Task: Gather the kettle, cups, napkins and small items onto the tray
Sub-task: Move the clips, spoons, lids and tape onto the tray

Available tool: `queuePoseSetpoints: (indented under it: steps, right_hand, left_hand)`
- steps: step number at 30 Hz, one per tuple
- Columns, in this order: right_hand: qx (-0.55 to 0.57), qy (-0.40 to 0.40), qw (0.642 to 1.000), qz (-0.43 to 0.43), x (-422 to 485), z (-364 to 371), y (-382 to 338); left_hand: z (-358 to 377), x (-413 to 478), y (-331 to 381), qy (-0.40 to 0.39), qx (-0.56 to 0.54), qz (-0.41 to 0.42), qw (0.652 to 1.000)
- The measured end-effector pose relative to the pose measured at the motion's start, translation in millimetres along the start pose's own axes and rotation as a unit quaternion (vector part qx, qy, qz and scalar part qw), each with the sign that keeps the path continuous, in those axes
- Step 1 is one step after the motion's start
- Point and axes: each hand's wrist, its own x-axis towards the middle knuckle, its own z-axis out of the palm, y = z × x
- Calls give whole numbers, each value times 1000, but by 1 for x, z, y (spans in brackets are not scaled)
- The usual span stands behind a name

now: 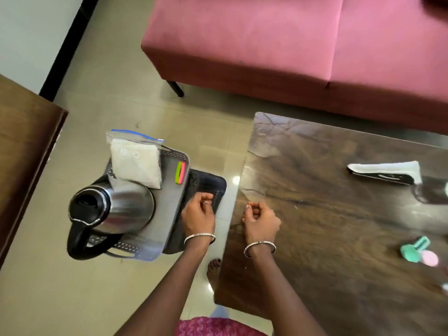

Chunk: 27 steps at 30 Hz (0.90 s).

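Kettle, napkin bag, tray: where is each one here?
kettle [128, 207], head view, on its steel body.
napkin bag [135, 164], head view, middle of its clear front.
tray [168, 209], head view, on its bare grey floor.

L hand [197, 214]: thin silver bangle [199, 237] at wrist. R hand [260, 221]: matching silver bangle [259, 248]. Forearms bare. Garment [213, 327] at bottom edge: magenta-pink fabric w/ pale zigzag print. Bare foot [213, 270], toenails painted dark.

The kettle [114, 207] and bagged napkins [135, 163] sit on the grey tray [169, 202]; the left hand [198, 214] curls over its right edge, the right hand [260, 220] over the table [327, 226].
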Motion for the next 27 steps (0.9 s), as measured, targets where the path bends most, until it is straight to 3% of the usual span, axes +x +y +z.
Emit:
queuePoseSetpoints:
  steps: [7, 19, 27]
  right_hand:
    - [27, 32, 999, 19, -3, -98, 55]
    - [32, 165, 983, 75, 49, -298, 148]
    - [23, 249, 967, 50, 97, -391, 176]
  left_hand:
    - [73, -94, 39, -88, 10, 7, 996]
    - [218, -222, 127, -230, -23, 27, 972]
    - [291, -251, 178, -235, 96, 52, 966]
